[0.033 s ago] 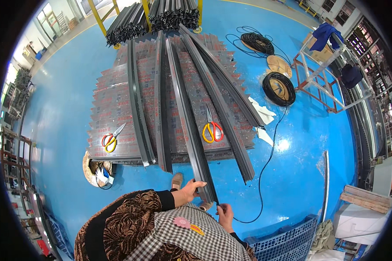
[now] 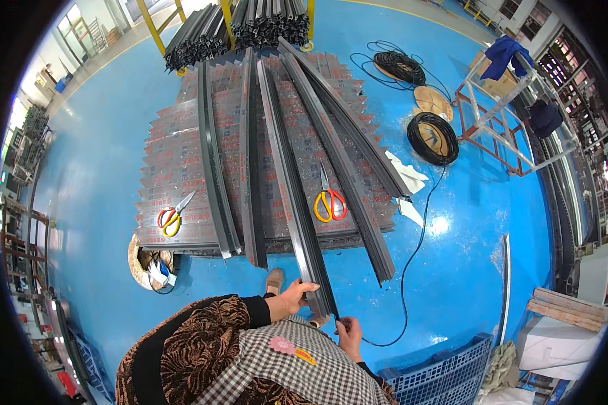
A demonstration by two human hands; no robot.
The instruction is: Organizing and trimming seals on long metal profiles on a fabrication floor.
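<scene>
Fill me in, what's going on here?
A person's left hand grips a long dark profile near its near end. The right hand pinches a black cord beside that end; the cord trails across the blue floor to a black coil. Four other profiles lie on a stack of wrapped strips, along with two pairs of scissors.

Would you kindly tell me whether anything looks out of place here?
White scraps lie on the blue floor beside the rightmost dark profile, looking like stray litter; a black cord also trails loosely across the floor.
</scene>
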